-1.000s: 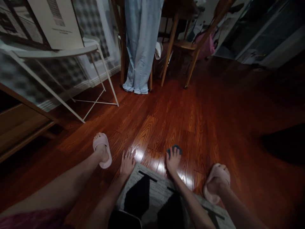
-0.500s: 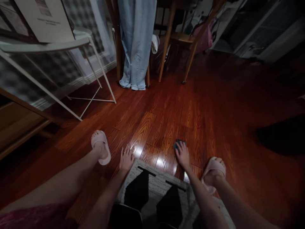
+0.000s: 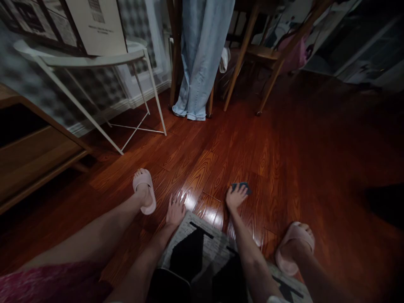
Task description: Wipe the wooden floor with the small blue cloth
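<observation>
My left hand (image 3: 176, 209) lies flat with fingers spread on the glossy wood floor (image 3: 202, 158), beside the corner of a grey patterned fabric piece with black shapes (image 3: 217, 242). My right hand (image 3: 236, 197) presses down over a small dark blue cloth (image 3: 245, 187). Its fingers reach across the cloth, which shows beyond the fingertips; the rest is hidden underneath. Both forearms stretch forward over the fabric piece. On either side stand my feet in pale pink slippers, the left slipper (image 3: 148, 198) and the right slipper (image 3: 288, 248).
A white metal-legged table (image 3: 94, 61) stands at the back left, above a low wooden cabinet (image 3: 41, 147). Light blue jeans (image 3: 200, 63) hang to the floor near a wooden chair (image 3: 261, 52). A pink bag (image 3: 293, 50) is behind it. Something dark lies at the right edge.
My right hand has slid left across the floor with the cloth and turned, its fingers now pointing more to the right. My left hand stays by the fabric corner. The view has shifted left.
</observation>
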Demonstrator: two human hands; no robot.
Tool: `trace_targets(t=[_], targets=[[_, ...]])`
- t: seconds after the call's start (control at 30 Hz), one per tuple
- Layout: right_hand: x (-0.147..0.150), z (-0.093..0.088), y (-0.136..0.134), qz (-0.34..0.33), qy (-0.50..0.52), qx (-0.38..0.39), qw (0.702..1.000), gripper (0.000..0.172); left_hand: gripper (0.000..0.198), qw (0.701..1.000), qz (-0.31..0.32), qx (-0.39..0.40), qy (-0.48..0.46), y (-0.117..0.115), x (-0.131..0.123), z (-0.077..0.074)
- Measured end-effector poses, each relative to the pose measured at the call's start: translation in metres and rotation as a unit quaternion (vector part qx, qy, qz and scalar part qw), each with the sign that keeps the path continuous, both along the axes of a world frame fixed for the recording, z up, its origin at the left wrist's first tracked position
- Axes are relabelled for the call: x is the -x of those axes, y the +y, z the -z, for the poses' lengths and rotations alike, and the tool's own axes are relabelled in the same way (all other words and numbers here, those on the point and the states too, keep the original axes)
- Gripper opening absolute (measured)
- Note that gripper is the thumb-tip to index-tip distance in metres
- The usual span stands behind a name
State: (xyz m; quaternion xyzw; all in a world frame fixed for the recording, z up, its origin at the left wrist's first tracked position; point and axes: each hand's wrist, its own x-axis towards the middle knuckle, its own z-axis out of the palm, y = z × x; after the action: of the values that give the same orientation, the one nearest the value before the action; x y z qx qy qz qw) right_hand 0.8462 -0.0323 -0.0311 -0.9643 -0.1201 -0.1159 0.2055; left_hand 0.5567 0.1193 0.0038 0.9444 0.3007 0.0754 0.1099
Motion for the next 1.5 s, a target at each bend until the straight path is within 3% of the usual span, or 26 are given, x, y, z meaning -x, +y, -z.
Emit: trace_targets(t=[0.1,0.2,0.3,0.37,0.47,0.6,0.77,1.0,1.3,1.5], targets=[[0.052,-0.006,0.063,-0.135,0.055,0.006,0.989,0.066,0.063,1.0,-0.003,-0.002,-0.004,0.0,0.0,0.003],[0.101,-0.01,0.101,-0.265,0.084,0.015,0.961,0.065,0.064,1.0,-0.003,-0.002,-0.005,0.001,-0.001,0.007],[0.126,-0.013,0.108,-0.358,0.076,0.011,0.931,0.062,0.066,1.0,-0.001,-0.01,-0.012,0.001,-0.001,0.01],[0.125,-0.015,0.097,-0.384,0.064,0.006,0.921,0.059,0.066,1.0,-0.003,-0.011,-0.018,0.001,-0.001,0.01],[0.103,-0.015,0.061,-0.373,0.044,0.012,0.927,0.057,0.066,1.0,-0.004,-0.008,-0.028,0.001,-0.001,0.009],[0.074,-0.007,-0.004,-0.286,0.025,0.026,0.957,0.059,0.062,1.0,-0.005,-0.012,-0.026,0.001,-0.002,0.007],[0.078,0.006,-0.056,-0.159,0.02,0.049,0.986,0.064,0.063,0.999,0.001,-0.019,-0.031,0.003,-0.003,0.007],[0.089,-0.004,-0.052,-0.141,0.023,0.069,0.987,0.064,0.06,0.998,-0.027,0.004,-0.048,0.005,-0.011,0.012],[0.089,-0.002,-0.05,-0.128,0.033,0.073,0.988,0.06,0.042,0.979,-0.142,0.094,-0.11,0.002,-0.081,0.004],[0.088,-0.001,-0.05,-0.13,0.032,0.073,0.988,0.061,0.028,0.965,-0.195,0.099,-0.142,0.014,-0.106,0.006]])
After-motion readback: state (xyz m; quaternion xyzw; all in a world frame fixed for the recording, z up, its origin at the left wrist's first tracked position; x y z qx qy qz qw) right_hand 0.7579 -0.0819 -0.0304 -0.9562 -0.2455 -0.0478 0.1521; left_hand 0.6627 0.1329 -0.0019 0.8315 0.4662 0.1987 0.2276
